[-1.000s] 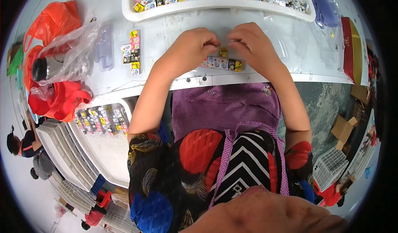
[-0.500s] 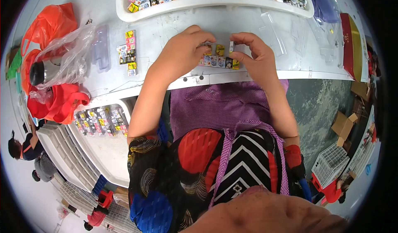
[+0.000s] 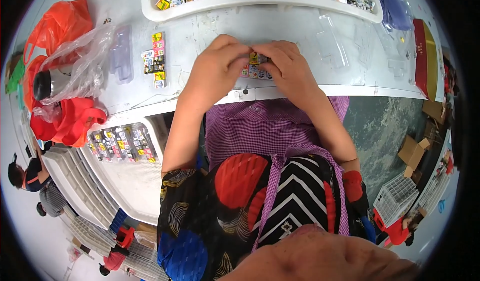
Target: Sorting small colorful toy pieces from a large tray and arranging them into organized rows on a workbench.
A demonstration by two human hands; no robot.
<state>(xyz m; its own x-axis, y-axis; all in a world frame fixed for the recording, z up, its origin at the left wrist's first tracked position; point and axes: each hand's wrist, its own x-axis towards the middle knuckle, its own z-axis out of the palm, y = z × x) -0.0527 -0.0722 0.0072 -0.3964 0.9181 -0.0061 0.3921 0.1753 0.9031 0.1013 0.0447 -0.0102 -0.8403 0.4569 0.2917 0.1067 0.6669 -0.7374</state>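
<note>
Orange plastic bags (image 3: pixel 55 28) and a dark bottle in a clear bag (image 3: pixel 52 83) lie at the far left of the white worktable (image 3: pixel 210 28), with a filled row of small colourful packets (image 3: pixel 122 143) in a tray nearer the person. Right of the bags sit an empty clear blister tray (image 3: pixel 121 53) and a short stack of packets (image 3: pixel 156 60). At the table's near edge the left hand (image 3: pixel 215 71) and right hand (image 3: pixel 285 68) meet, fingertips pinched together on one small yellow packet (image 3: pixel 254 57), held just above a row of similar packets (image 3: pixel 252 73) resting on the table between the hands. Both grips look closed on that single piece, though the fingers hide most of it. Done well, this step probably wants the packet kept square to the row and pressed evenly from both sides, so it seats without tilting or nudging its neighbours. Far across the table a long white bin (image 3: pixel 260 1) holds loose packets; more clear trays (image 3: pixel 332 36) lie to the right, beside a red box (image 3: pixel 425 56).
</note>
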